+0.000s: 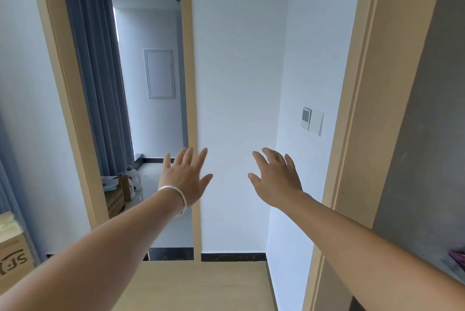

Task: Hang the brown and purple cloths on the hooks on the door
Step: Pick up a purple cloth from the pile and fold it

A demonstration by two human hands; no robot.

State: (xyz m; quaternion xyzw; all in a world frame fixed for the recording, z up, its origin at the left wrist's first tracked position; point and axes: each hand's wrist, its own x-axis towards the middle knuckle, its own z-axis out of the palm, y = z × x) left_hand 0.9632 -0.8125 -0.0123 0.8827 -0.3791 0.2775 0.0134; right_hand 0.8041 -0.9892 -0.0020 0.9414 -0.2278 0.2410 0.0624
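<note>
Both my hands, the braceleted left hand [187,179] and the bare right hand [275,179], reach out empty with fingers spread toward a white wall. Only a sliver of purple cloth [459,258] shows at the grey door [425,159] (brown cloth and hooks out of view), so I cannot tell what remains.

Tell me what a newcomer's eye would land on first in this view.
Two bare arms reach forward in the middle, the left hand with a silver bangle on its wrist and the right hand, both with fingers spread and holding nothing. Behind the left hand an open doorway with a tan wooden frame shows a grey-blue curtain. At the far right edge, low down, a sliver of purple cloth peeks in.
</note>
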